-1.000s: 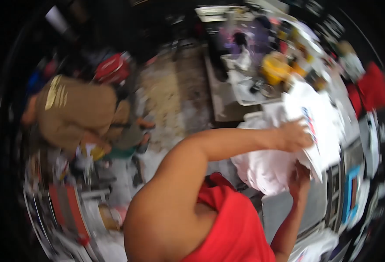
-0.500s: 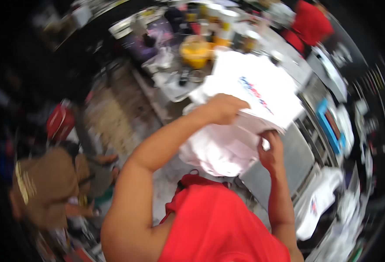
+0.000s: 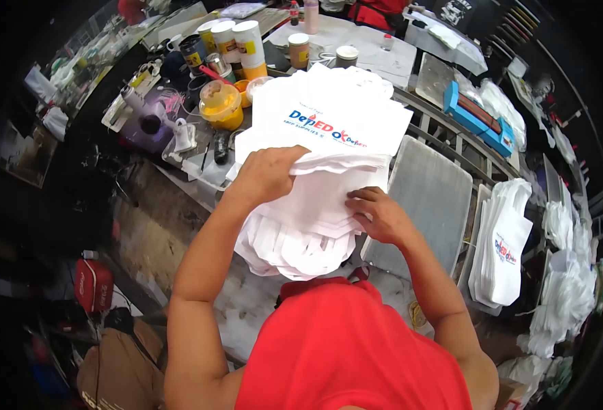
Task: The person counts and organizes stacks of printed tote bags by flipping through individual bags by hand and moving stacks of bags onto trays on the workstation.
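A stack of printed white bags [image 3: 325, 126] with red and blue lettering lies in front of me, looped handles at its far end. My left hand [image 3: 268, 176] is closed on the near left edge of these bags, thumb on top. Under and nearer than them are plain white bags [image 3: 318, 198], whose looped handles [image 3: 298, 249] hang toward me. My right hand [image 3: 381, 213] rests at the right side of the plain bags, fingers apart and slightly bent, touching the fabric.
A grey flat board [image 3: 428, 198] is to the right, with a pile of printed bags [image 3: 503, 246] beyond it. A tub of yellow ink [image 3: 221, 104] and several cups stand at the back left. A blue device [image 3: 479, 119] sits at the back right.
The printed bags were raised and tilted between both hands; now they lie flatter. My right hand has let go of their edge and moved onto the plain bags. The view has turned.
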`<action>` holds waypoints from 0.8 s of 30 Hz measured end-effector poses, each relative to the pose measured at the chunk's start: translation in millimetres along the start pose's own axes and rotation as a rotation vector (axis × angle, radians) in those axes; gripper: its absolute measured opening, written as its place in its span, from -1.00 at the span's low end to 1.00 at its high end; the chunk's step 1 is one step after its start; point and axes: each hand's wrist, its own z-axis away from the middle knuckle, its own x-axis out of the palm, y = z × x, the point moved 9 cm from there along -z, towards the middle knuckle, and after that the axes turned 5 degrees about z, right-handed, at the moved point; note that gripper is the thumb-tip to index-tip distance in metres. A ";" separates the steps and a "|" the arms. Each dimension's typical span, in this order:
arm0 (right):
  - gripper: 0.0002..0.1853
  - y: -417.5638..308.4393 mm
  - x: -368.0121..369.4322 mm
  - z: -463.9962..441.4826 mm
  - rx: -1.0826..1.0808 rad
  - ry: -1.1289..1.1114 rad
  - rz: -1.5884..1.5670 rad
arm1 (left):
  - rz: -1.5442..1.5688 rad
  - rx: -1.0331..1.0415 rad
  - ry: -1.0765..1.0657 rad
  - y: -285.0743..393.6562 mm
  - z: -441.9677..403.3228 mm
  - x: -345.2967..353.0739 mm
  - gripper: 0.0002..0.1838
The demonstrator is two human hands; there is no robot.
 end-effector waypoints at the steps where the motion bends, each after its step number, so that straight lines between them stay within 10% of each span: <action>1: -0.73 3.3 0.7 -3.0 -0.021 0.015 0.064 | 0.010 0.009 -0.011 0.7 1.5 0.3 -0.49; 14: -0.81 4.0 -68.9 0.1 0.062 0.615 -0.129 | 0.042 0.074 0.083 -11.3 6.7 1.0 -0.52; 19: -0.58 4.7 12.8 3.8 0.132 -0.139 -0.079 | 0.075 0.028 0.092 -8.0 -2.1 -13.2 -0.56; 24: -0.64 5.2 13.3 -0.9 -0.051 -0.131 -0.045 | 0.036 -0.015 0.067 -13.9 -7.9 -15.2 -0.57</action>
